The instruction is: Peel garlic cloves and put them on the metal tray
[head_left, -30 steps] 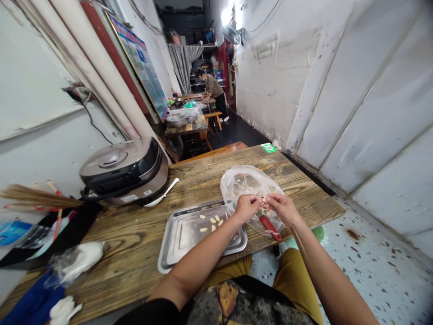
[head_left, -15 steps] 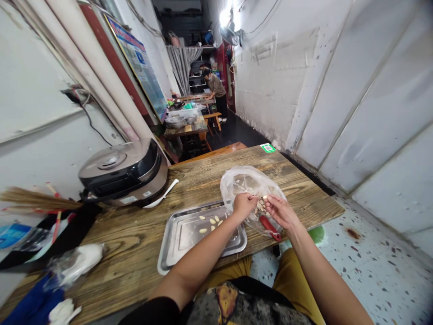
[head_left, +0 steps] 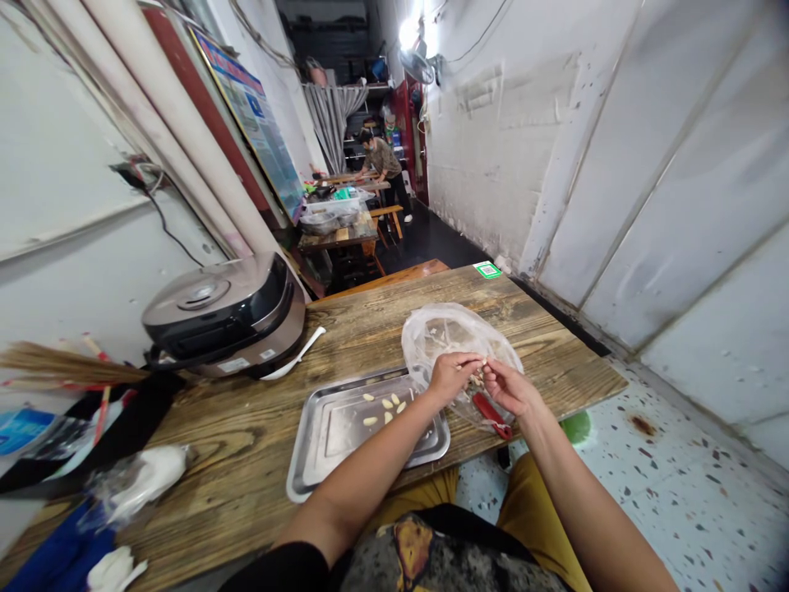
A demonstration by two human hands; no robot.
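Starting at the left, we see a bundle of dry, bristly straw [head_left: 74, 362], a crumpled blue cloth [head_left: 55, 552] and a limp clear bag with something white [head_left: 148, 481] inside, all near the wall side of a wooden table [head_left: 246, 448] with bold, dark grain. Next comes a rounded cooker [head_left: 225, 316], glossy black with a brownish metallic lid, and just beside it a smooth white plastic spoon [head_left: 299, 353]. The tray [head_left: 300, 448] is shiny metal, rectangular with rounded corners and a raised rim; on it lie a few cream-coloured, tapered cloves [head_left: 387, 404], well apart from the fingers. Our left forearm slants across the tray and hides part of its floor. Our left hand [head_left: 449, 378] and right hand [head_left: 511, 389] meet over a thin, wrinkled plastic bag [head_left: 431, 329] — thumbs and fingertips pinched nearly closed on one small pale piece [head_left: 484, 362], its outline too small for us to make out. Below them are papery scraps, partly covered by our hands, and a smooth red handle [head_left: 491, 413] — its far end is hard to tell. Beyond the bag, a flat green-bordered card [head_left: 487, 270] lies at the table's far corner, above a speckled floor [head_left: 690, 469].
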